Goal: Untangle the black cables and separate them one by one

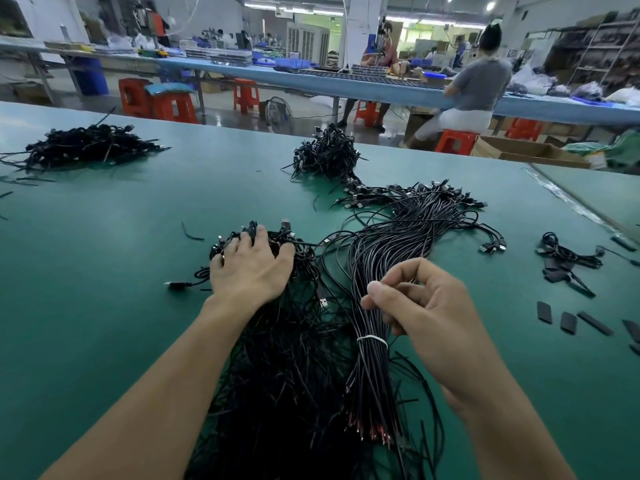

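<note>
A bundle of black cables (384,271) tied with a white band (372,340) lies across the green table (104,237), its plug ends fanned out at the far right and bare red-tipped ends near me. My right hand (426,306) pinches a few strands of this bundle just above the band. A loose tangled heap of black cables (287,368) lies to the left of it. My left hand (251,268) rests with spread fingers on the top of that heap, among the plugs.
Two more black cable piles sit farther back, one at far left (90,145) and one at centre (329,154). Short black sleeve pieces (568,322) and a small cable clump (564,259) lie at right. People sit on red stools at a blue bench beyond the table's edge.
</note>
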`<state>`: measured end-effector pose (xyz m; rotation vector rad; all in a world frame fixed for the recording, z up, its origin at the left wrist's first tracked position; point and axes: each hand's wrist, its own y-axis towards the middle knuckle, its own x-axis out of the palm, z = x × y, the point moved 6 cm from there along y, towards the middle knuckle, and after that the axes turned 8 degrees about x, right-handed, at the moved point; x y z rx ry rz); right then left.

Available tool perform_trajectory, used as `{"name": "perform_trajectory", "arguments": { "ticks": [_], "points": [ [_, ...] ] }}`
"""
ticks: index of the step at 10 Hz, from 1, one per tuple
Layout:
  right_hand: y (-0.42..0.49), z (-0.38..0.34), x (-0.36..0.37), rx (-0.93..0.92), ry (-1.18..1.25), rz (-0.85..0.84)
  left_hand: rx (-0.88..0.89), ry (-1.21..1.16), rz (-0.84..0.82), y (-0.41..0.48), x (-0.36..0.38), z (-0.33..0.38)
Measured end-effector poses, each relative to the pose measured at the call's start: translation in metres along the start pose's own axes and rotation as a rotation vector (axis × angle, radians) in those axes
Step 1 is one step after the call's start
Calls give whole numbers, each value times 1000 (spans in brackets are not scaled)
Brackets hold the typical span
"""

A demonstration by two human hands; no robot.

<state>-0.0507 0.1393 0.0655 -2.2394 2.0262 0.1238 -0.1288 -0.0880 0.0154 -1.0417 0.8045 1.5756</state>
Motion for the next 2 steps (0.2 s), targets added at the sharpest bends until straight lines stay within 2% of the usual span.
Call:
{"name": "perform_trajectory", "arguments": {
  "ticks": [1, 2],
  "points": [
    [1, 1, 0, 2, -24, -12, -16, -11, -3, -2, -2, 3],
    [0, 0, 2, 7, -39, -13, 124, -81, 230, -17, -12, 20]
  ]
}}
